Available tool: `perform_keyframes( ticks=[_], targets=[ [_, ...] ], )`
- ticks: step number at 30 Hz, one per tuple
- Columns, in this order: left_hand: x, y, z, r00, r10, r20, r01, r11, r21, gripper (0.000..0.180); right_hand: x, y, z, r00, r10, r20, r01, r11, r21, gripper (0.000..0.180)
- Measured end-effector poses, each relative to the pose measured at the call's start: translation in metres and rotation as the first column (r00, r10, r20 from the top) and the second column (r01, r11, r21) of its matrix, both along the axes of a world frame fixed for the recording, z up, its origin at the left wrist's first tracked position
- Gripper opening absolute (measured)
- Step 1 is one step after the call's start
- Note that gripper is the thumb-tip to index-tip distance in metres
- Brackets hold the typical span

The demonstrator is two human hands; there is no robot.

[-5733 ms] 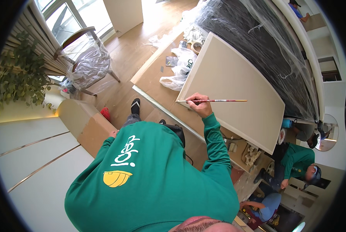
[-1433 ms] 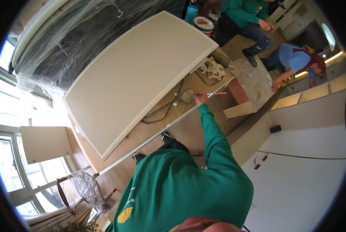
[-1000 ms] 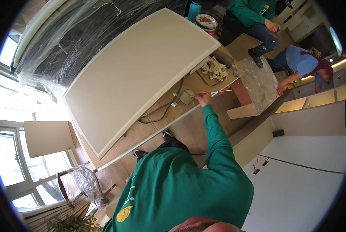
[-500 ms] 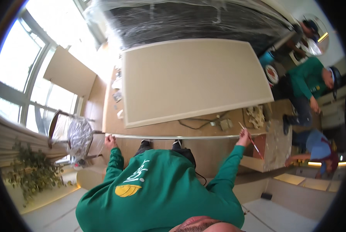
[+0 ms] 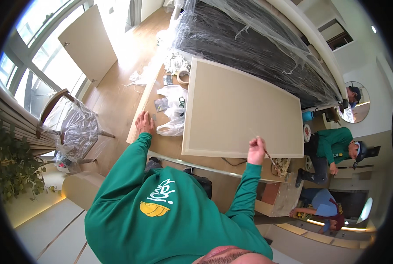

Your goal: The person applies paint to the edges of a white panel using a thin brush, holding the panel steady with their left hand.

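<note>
My left hand (image 5: 144,123) lies on the wooden table's left end, fingers stretched out. Beside its fingertips is a small grey piece (image 5: 154,117), and a white plastic bag (image 5: 174,105) lies just to the right. My right hand (image 5: 256,151) is closed around a thin paintbrush (image 5: 268,155) with a reddish-brown handle, held above the near edge of a large beige panel (image 5: 245,110). The brush's far end points down to the right. A pale, shiny strip (image 5: 196,165) runs along the table's near edge.
A roll of tape (image 5: 183,77) sits by the panel. Plastic wrap (image 5: 249,48) covers a dark surface behind. A wrapped chair (image 5: 78,132) stands left, and a loose board (image 5: 89,46) leans at the windows. Co-workers (image 5: 332,143) are on the right, near a wooden box (image 5: 275,198).
My left hand has left the table's near edge and reached farther over the tabletop. My right hand has risen over the panel, still holding the brush. The view has turned.
</note>
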State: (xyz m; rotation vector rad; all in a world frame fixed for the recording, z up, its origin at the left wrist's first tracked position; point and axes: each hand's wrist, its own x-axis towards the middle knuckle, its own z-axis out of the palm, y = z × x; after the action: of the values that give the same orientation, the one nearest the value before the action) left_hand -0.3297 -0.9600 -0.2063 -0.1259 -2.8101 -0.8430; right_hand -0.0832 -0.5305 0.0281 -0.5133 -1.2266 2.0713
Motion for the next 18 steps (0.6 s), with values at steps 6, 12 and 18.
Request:
perform_keyframes(
  ticks=[6,12,18],
  targets=[
    [-0.002,-0.002,-0.001,0.999,0.008,-0.043,-0.008,1.0,-0.006,0.05,-0.145,-0.071,-0.003,0.9,0.389,0.196,-0.409,0.909,0.077,0.015],
    [-0.004,0.004,-0.005,0.998,0.015,-0.055,-0.015,1.0,-0.001,0.05,-0.241,-0.082,-0.018,0.817,0.475,0.326,-0.549,0.814,0.191,0.016],
    [0.003,0.0,0.001,0.998,0.021,-0.058,-0.022,1.0,-0.008,0.051,-0.278,-0.084,-0.032,0.784,0.454,0.424,-0.602,0.723,0.338,0.014]
  ],
)
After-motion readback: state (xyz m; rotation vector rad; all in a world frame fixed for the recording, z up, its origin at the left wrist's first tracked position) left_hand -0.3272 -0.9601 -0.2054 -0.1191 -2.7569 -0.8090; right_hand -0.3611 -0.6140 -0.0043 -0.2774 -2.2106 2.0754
